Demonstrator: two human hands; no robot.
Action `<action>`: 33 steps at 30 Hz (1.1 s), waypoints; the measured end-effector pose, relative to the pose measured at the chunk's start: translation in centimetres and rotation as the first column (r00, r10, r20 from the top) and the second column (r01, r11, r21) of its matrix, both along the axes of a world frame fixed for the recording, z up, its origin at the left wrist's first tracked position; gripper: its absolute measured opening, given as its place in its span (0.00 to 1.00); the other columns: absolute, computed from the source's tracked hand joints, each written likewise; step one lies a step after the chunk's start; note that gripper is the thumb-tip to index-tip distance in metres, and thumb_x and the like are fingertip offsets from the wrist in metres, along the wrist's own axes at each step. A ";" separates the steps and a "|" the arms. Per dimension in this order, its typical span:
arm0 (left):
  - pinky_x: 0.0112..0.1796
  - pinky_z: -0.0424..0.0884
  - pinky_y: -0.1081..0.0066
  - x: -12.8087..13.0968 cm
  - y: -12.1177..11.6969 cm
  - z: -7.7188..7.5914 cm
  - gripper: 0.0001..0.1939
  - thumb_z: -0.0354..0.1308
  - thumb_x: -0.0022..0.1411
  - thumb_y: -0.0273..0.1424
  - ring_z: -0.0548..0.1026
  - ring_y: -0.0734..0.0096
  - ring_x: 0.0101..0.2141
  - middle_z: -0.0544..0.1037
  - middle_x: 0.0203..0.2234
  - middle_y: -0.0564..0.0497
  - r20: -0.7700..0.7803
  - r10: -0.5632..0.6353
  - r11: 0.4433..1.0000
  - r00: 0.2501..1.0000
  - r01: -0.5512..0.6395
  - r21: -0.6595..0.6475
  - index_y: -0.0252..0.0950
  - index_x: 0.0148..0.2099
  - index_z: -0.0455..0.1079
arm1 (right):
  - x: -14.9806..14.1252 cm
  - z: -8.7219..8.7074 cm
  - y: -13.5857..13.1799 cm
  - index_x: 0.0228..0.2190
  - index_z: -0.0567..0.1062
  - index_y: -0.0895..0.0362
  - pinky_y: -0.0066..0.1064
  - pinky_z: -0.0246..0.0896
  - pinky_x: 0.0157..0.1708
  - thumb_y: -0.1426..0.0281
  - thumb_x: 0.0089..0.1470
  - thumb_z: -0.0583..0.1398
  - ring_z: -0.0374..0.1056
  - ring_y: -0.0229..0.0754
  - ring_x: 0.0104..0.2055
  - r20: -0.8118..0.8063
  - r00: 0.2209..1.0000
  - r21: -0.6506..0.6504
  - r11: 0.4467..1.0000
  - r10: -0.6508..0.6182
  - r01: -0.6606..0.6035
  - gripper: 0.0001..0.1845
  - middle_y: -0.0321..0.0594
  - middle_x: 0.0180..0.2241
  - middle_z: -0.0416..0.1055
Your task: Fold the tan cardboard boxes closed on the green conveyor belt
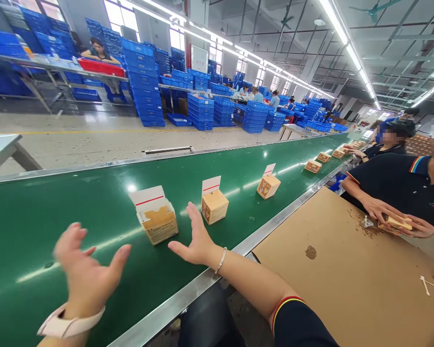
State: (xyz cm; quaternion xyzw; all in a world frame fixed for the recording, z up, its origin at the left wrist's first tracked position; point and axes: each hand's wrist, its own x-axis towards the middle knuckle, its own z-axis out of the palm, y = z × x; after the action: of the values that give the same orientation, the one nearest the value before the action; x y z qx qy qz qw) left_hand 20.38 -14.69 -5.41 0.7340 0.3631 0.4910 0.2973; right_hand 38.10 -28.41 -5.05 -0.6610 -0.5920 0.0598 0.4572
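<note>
Belt: green conveyor belt [58, 212] with a steel edge rail [188, 294]
Beside it: brown cardboard sheet [347, 274], stained
Co-worker: person in a dark polo shirt [394, 188] gripping a small carton [394, 223]
Background: stacked blue plastic crates [142, 82], red tray [101, 67] on a steel bench [47, 65]
Overhead: strip lights [332, 19]

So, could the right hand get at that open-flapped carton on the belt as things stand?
Probably yes. The right hand is raised close beside the open-flapped carton, with only the bare green conveyor belt between them, so nothing seems to block the way.
</note>
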 end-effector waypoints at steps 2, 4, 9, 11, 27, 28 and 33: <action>0.56 0.59 0.42 1.4 -0.3 0.4 0.53 0.57 0.43 0.59 0.56 0.36 0.61 0.55 0.62 0.31 -0.068 -0.078 0.995 0.995 0.074 -0.060 0.33 0.64 0.51 | 0.3 0.5 1.2 0.65 0.38 0.57 0.50 0.40 0.66 0.58 0.46 0.67 0.34 0.52 0.70 -0.061 0.995 -0.066 0.995 0.074 -0.078 0.58 0.57 0.67 0.38; 0.56 0.59 0.42 2.4 -0.7 0.1 0.48 0.57 0.45 0.57 0.60 0.37 0.60 0.61 0.60 0.33 -0.108 -0.224 0.962 0.969 0.202 -0.181 0.35 0.63 0.55 | 0.1 1.0 2.2 0.65 0.40 0.54 0.47 0.43 0.66 0.60 0.46 0.67 0.40 0.51 0.69 -0.092 0.983 -0.063 0.985 0.157 -0.163 0.56 0.54 0.67 0.43; 0.53 0.65 0.46 3.4 -0.9 -1.0 0.46 0.58 0.47 0.52 0.63 0.41 0.59 0.63 0.61 0.36 -0.021 -0.387 0.884 0.922 0.364 -0.293 0.39 0.65 0.52 | -0.5 1.9 3.4 0.62 0.53 0.55 0.43 0.48 0.64 0.63 0.45 0.68 0.47 0.50 0.67 -0.070 0.989 0.001 0.991 0.133 -0.134 0.48 0.51 0.64 0.53; 0.55 0.64 0.51 3.7 -0.5 -1.1 0.45 0.58 0.49 0.50 0.61 0.45 0.61 0.59 0.63 0.38 0.027 -0.382 0.893 0.924 0.376 -0.245 0.39 0.66 0.51 | -0.3 1.9 3.6 0.61 0.57 0.56 0.43 0.52 0.61 0.64 0.48 0.66 0.49 0.50 0.67 -0.053 0.992 -0.029 0.993 0.114 -0.116 0.42 0.50 0.63 0.55; 0.53 0.64 0.53 9.6 0.5 2.9 0.05 0.58 0.50 0.36 0.71 0.53 0.47 0.77 0.33 0.46 0.017 -0.171 0.947 0.985 0.169 -0.274 0.40 0.28 0.68 | 1.7 3.2 6.2 0.24 0.69 0.55 0.35 0.60 0.55 0.71 0.50 0.60 0.67 0.41 0.50 -0.550 0.803 -0.114 0.973 -0.229 0.199 0.06 0.38 0.37 0.73; 0.52 0.67 0.56 10.2 0.4 3.3 0.07 0.60 0.48 0.34 0.72 0.57 0.46 0.76 0.34 0.47 0.070 -0.119 0.907 0.990 0.137 -0.398 0.39 0.31 0.68 | 1.7 3.1 6.5 0.28 0.69 0.55 0.35 0.61 0.53 0.71 0.50 0.60 0.67 0.41 0.50 -0.578 0.765 -0.139 0.958 -0.284 0.250 0.03 0.40 0.40 0.72; 0.36 0.75 0.65 12.0 0.4 4.7 0.10 0.61 0.46 0.24 0.76 0.66 0.31 0.76 0.30 0.48 0.177 -0.211 0.575 0.961 0.269 -0.773 0.34 0.35 0.68 | 2.8 3.1 7.5 0.36 0.65 0.57 0.32 0.69 0.38 0.75 0.43 0.61 0.70 0.40 0.38 -0.689 0.584 -0.322 0.904 -0.428 0.282 0.16 0.40 0.37 0.70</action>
State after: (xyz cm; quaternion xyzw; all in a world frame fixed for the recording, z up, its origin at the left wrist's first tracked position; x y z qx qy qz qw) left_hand 32.37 -14.24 -0.73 0.5531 0.4293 0.2591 0.6653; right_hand 40.90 -20.92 -1.99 -0.7202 -0.1994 0.2846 0.6004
